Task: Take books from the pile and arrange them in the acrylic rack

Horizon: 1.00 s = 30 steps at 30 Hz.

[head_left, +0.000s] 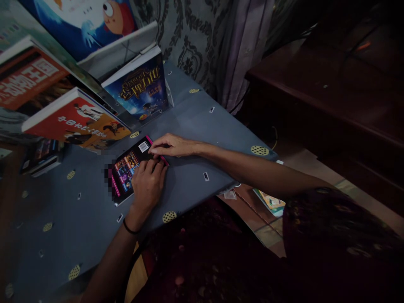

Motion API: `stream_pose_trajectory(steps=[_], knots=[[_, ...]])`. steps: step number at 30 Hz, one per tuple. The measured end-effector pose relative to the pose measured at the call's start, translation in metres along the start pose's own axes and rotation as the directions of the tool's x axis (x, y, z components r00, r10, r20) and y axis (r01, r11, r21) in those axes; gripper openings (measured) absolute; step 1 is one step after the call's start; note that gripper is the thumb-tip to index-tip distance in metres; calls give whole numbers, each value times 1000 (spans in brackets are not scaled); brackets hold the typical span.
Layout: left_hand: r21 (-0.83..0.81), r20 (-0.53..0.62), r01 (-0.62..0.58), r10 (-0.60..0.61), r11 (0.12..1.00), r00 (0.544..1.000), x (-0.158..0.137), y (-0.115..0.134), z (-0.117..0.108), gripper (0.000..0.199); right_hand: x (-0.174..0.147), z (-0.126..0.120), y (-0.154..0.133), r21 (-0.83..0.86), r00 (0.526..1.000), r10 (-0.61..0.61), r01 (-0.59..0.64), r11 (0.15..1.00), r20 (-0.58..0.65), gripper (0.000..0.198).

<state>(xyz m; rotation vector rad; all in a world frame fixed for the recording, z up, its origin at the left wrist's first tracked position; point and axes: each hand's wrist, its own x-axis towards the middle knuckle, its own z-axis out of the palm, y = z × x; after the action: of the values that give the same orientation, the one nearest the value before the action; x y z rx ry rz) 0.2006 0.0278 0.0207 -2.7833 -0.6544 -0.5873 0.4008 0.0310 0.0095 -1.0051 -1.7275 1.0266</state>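
Note:
A thin dark book (126,170) lies on the cloth-covered table, with a barcode, small colourful pictures and a pink edge showing. My left hand (149,179), a black band at its wrist, rests over the near side of the book with fingers loosely bent and nothing visibly gripped. From the right my right hand (172,145) reaches over the book's pink edge. Its thumb and fingertips come together on the cover near the barcode, close to my left fingertips. Whatever lies between them, if anything, is too small to make out.
Behind the book stand a blue book (143,90) with gold lettering and a red-orange book (82,122). More books (44,153) lie stacked at the left. The patterned grey tablecloth (202,126) ends near my lap. A dark wooden cabinet (315,88) stands to the right.

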Motion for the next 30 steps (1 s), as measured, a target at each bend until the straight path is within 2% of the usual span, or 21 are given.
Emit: stream_pose_trajectory(steps=[3,6,10,14,20,26,28,30], knots=[[14,23,-41,40,999,999,-4,-1,-3,21,0,-1,-1,1,1000,10,-10,1000,2,32],[13,93,-66,65,998,994,-8,0,-7,24,0,-1,-1,0,1000,12,-12,1000,7,31],[40,215,-58,48,998,975,-11,4,-14,33,-1,0,-1,-3,1000,16,-16,1000,0,31],[44,267,-58,45,997,963,-10,8,-19,36,-1,0,-3,4,1000,31,-31,1000,-4,31],[32,275,-89,77,996,958,-14,10,-22,41,-1,0,-1,9,999,40,-40,999,-6,32],[26,274,-43,34,999,961,-21,18,-18,44,0,2,3,-19,999,41,-41,999,-9,35],[-33,236,-24,31,999,971,-23,13,-18,41,-1,4,3,-23,999,44,-44,999,-19,34],[-160,191,5,26,987,981,-24,-1,-19,34,-4,9,0,-68,998,42,-46,997,-47,31]])
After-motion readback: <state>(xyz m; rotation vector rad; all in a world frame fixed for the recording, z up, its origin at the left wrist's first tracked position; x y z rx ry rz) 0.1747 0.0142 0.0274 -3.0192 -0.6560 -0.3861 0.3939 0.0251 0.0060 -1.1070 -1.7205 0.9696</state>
